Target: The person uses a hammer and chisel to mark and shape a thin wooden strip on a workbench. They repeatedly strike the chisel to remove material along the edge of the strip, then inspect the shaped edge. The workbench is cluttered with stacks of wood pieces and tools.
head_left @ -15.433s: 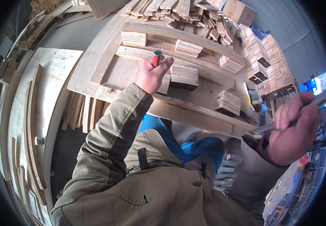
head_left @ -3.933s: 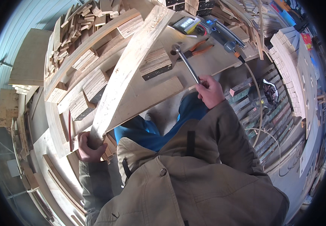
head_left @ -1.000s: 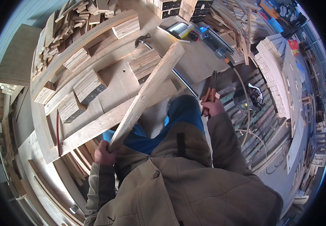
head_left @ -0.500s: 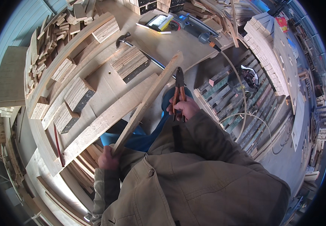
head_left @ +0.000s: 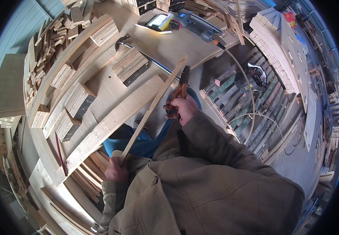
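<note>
My left hand (head_left: pixel 116 169) is closed round the near end of a long, narrow wooden strip (head_left: pixel 152 107). The strip slants up and away to the right, its far end beside the pliers' jaws. In my right hand (head_left: pixel 185 107) is a pair of pliers (head_left: pixel 184 84) with orange-brown handles and dark jaws pointing away from me. Whether the jaws touch the strip, I cannot tell. Just left of the strip, a wide board (head_left: pixel 110 125) forms the near edge of a wooden frame. A claw hammer (head_left: pixel 121 41) lies beyond, its shaft running behind the strip's far end.
Laminated wood blocks (head_left: pixel 129 66) sit inside the frame. A red pencil-like stick (head_left: pixel 60 154) rests at its near left corner. Scrap wood (head_left: pixel 44 51) is heaped far left. A corded power tool (head_left: pixel 200 27) lies at the back. Right of me stands a slatted pallet (head_left: pixel 251 98) with a hose across it.
The strip has turned to show a narrower face. The pliers have tilted, and their handles sit closer together in my right hand, which has shifted slightly left.
</note>
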`<state>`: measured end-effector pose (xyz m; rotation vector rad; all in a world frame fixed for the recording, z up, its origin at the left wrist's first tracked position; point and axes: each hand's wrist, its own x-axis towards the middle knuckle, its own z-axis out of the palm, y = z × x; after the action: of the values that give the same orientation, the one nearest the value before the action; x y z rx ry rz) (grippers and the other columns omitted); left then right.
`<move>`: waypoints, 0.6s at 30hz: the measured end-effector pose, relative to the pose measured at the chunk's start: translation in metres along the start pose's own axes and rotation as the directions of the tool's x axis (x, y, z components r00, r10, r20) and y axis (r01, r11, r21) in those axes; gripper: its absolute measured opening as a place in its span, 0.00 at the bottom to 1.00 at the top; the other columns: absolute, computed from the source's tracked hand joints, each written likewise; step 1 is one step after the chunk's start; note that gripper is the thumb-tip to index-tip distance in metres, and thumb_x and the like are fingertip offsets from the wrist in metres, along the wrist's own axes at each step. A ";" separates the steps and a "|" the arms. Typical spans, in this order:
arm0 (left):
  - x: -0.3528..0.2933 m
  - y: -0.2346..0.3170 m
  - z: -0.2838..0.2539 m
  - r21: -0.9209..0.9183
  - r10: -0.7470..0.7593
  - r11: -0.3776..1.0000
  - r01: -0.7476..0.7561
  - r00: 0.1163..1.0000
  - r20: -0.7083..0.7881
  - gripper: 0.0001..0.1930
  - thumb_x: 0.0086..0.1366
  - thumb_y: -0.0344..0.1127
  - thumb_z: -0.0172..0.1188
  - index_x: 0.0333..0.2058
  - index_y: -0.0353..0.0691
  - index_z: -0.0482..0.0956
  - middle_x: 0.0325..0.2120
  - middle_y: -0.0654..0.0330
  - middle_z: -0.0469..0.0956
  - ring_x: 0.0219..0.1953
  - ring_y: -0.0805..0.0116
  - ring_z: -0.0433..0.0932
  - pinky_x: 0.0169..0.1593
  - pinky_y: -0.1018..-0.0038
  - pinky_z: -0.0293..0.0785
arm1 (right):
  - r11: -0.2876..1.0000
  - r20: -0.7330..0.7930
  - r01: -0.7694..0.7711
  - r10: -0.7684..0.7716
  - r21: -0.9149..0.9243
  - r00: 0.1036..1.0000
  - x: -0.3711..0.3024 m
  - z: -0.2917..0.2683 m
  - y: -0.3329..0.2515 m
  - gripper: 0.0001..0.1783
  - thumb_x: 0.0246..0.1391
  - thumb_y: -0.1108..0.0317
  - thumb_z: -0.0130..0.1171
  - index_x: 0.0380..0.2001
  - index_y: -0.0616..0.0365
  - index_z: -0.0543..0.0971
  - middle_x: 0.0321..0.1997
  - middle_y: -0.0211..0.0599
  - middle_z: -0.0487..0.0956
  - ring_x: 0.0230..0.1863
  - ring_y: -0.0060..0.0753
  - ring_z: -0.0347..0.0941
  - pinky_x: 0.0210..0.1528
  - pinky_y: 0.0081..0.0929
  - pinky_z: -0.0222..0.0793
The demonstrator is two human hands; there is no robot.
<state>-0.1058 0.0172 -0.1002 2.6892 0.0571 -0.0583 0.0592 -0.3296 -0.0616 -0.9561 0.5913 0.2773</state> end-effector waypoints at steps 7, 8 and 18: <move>-0.003 0.000 0.004 -0.010 0.046 0.999 -0.047 0.998 -0.031 0.16 0.61 0.39 0.70 0.40 0.45 0.71 0.31 0.49 0.81 0.33 0.39 0.82 0.33 0.48 0.76 | 1.000 -0.025 0.026 -0.026 0.001 0.999 0.001 0.014 0.011 0.17 0.58 0.75 0.52 0.51 0.54 0.68 0.45 0.39 0.75 0.42 0.38 0.78 0.33 0.44 0.82; -0.004 0.000 0.004 -0.009 0.046 0.999 -0.046 0.998 -0.039 0.16 0.61 0.39 0.70 0.40 0.45 0.71 0.31 0.49 0.81 0.33 0.39 0.82 0.33 0.49 0.76 | 1.000 -0.024 0.031 -0.031 0.005 0.999 0.002 0.015 0.013 0.17 0.58 0.74 0.52 0.51 0.54 0.68 0.45 0.39 0.75 0.42 0.38 0.78 0.33 0.43 0.82; -0.009 -0.008 0.011 0.028 0.086 0.996 -0.085 0.995 -0.050 0.15 0.61 0.38 0.68 0.39 0.44 0.71 0.31 0.48 0.80 0.31 0.39 0.81 0.31 0.48 0.76 | 0.996 -0.069 0.049 -0.053 -0.068 0.996 0.004 0.025 0.018 0.15 0.60 0.73 0.49 0.51 0.51 0.68 0.45 0.37 0.75 0.43 0.36 0.78 0.34 0.42 0.82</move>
<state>-0.1154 0.0195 -0.1135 2.7155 -0.0437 0.0367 0.0624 -0.2986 -0.0654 -1.0469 0.6249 0.2189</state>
